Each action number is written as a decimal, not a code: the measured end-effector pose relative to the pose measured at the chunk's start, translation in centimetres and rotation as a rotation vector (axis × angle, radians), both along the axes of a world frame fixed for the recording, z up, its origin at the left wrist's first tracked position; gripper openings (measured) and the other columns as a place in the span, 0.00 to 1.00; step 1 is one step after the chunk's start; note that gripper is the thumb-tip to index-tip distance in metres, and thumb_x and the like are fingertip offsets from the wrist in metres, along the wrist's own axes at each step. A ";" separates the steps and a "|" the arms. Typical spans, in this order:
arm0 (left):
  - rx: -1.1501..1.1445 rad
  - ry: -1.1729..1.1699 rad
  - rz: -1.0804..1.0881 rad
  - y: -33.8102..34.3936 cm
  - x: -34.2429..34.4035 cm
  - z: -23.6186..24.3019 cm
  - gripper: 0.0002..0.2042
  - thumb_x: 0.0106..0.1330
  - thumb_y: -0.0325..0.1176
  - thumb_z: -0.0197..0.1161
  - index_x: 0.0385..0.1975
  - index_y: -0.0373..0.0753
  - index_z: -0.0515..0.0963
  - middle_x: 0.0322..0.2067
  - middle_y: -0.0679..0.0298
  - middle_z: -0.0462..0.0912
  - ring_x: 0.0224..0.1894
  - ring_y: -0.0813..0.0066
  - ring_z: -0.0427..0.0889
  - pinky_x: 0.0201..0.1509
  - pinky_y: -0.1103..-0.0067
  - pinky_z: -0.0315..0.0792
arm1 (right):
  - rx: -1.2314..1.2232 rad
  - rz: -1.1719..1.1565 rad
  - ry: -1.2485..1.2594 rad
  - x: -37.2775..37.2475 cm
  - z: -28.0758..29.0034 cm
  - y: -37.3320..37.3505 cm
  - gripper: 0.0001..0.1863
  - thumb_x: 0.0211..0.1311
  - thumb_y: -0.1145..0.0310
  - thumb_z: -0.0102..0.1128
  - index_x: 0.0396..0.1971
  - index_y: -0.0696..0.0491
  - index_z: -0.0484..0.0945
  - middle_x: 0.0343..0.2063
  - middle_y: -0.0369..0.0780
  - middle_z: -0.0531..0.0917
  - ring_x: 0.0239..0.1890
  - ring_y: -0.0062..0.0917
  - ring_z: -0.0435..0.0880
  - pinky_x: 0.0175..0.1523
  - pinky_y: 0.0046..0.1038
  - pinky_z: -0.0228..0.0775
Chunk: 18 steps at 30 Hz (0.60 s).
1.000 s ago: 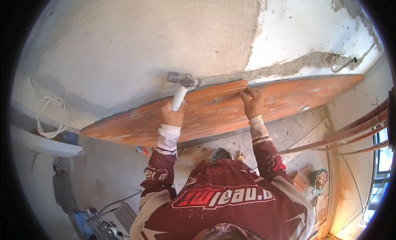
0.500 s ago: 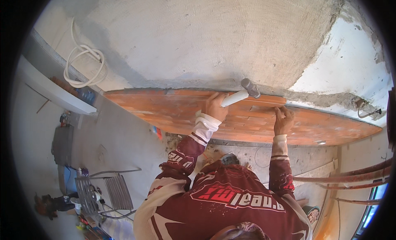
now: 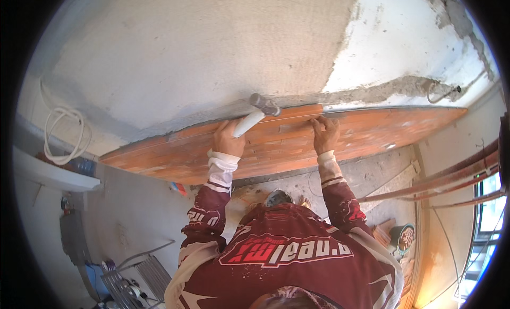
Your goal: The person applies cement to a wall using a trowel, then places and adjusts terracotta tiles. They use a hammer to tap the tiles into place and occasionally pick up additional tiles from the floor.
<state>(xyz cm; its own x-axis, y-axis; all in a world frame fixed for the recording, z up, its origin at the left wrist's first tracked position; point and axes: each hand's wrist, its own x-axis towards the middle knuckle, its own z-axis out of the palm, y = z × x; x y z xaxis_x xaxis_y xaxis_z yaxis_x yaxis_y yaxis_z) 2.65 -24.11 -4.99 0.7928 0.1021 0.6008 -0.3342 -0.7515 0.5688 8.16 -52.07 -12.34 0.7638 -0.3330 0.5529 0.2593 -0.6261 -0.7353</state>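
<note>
Orange brick-like tiles cover the low part of the wall, and a thin pale string runs along near their top edge. My left hand is closed around the white handle of a hammer, its grey head tilted up against the bare plaster. Farther right, at the top edge of the tiles, is my right hand. Its thumb and fingers are pinched together beside the string; what they hold, if anything, is too small to make out.
Grey-white plaster rises above the tiles. At left hangs a coiled white hose. Reddish pipes cross on the right. A bucket stands in front of me, another bucket at right. A slatted metal chair is lower left.
The view has shifted, so the wall, tiles and both hands sit farther left in the picture. The hammer stays in my left hand, and its handle stands steeper. My right hand remains pinched.
</note>
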 end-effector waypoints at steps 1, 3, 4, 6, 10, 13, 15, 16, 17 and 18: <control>0.010 0.017 0.003 0.1 0.1 0.0 0.10 0.56 0.23 0.60 0.37 0.37 0.83 0.28 0.51 0.79 0.32 0.46 0.79 0.34 0.62 0.73 | -0.009 -0.004 -0.021 -0.1 0.1 0.1 0.13 0.52 0.64 0.71 0.33 0.57 0.85 0.31 0.42 0.77 0.37 0.33 0.75 0.45 0.33 0.68; 0.041 0.037 0.008 0.3 0.3 -0.1 0.11 0.55 0.23 0.60 0.37 0.38 0.83 0.28 0.52 0.79 0.32 0.46 0.78 0.34 0.62 0.73 | 0.018 0.001 0.006 -0.2 0.3 0.2 0.13 0.52 0.64 0.72 0.34 0.58 0.85 0.31 0.42 0.76 0.37 0.33 0.75 0.45 0.32 0.68; 0.037 0.041 0.003 0.4 0.4 -0.2 0.11 0.55 0.23 0.61 0.37 0.38 0.83 0.28 0.52 0.79 0.32 0.46 0.78 0.34 0.62 0.72 | 0.028 0.007 -0.003 -0.2 0.4 0.2 0.14 0.52 0.64 0.72 0.34 0.58 0.85 0.31 0.42 0.76 0.37 0.33 0.74 0.45 0.32 0.67; 0.022 0.077 -0.005 0.5 0.4 -0.3 0.10 0.55 0.23 0.61 0.37 0.38 0.83 0.28 0.51 0.79 0.32 0.46 0.78 0.34 0.62 0.72 | 0.046 0.009 0.005 -0.2 0.5 0.2 0.14 0.52 0.64 0.72 0.34 0.58 0.85 0.32 0.42 0.76 0.37 0.32 0.75 0.45 0.32 0.67; 0.036 0.072 -0.012 0.6 0.4 -0.4 0.08 0.56 0.24 0.62 0.35 0.37 0.82 0.27 0.51 0.79 0.31 0.46 0.78 0.34 0.62 0.72 | 0.062 0.016 -0.008 0.0 0.4 0.0 0.12 0.51 0.65 0.72 0.32 0.58 0.85 0.32 0.42 0.76 0.37 0.32 0.75 0.45 0.32 0.67; 0.018 0.096 -0.008 0.6 0.5 -0.3 0.06 0.56 0.25 0.62 0.33 0.36 0.81 0.26 0.51 0.78 0.30 0.47 0.78 0.34 0.62 0.71 | 0.064 0.014 -0.004 0.1 0.2 -0.1 0.11 0.51 0.66 0.71 0.31 0.57 0.85 0.31 0.41 0.77 0.37 0.32 0.75 0.45 0.32 0.68; 0.030 0.106 0.006 0.6 0.5 -0.3 0.04 0.56 0.25 0.63 0.31 0.35 0.80 0.26 0.51 0.78 0.30 0.47 0.78 0.33 0.63 0.71 | 0.062 0.013 -0.007 0.2 0.1 -0.1 0.11 0.51 0.66 0.71 0.31 0.57 0.85 0.30 0.41 0.77 0.37 0.32 0.75 0.45 0.32 0.68; 0.029 0.101 0.000 0.6 0.5 -0.2 0.04 0.56 0.24 0.63 0.30 0.34 0.80 0.26 0.51 0.78 0.30 0.47 0.78 0.33 0.63 0.71 | 0.063 0.013 -0.011 0.2 0.1 -0.1 0.11 0.51 0.66 0.71 0.31 0.57 0.85 0.30 0.41 0.77 0.37 0.32 0.75 0.45 0.32 0.68; 0.025 0.094 -0.009 0.5 0.6 -0.2 0.04 0.56 0.24 0.63 0.30 0.34 0.80 0.25 0.51 0.78 0.30 0.47 0.78 0.33 0.62 0.71 | 0.067 0.007 -0.013 0.2 0.1 -0.1 0.10 0.51 0.66 0.71 0.30 0.57 0.85 0.29 0.41 0.77 0.37 0.32 0.75 0.45 0.33 0.68; 0.021 0.093 -0.016 0.5 0.6 -0.1 0.03 0.55 0.24 0.63 0.29 0.34 0.79 0.25 0.51 0.78 0.29 0.47 0.78 0.33 0.62 0.71 | 0.063 0.007 -0.022 0.2 0.1 -0.1 0.10 0.51 0.66 0.71 0.30 0.57 0.85 0.29 0.41 0.77 0.37 0.33 0.75 0.45 0.33 0.68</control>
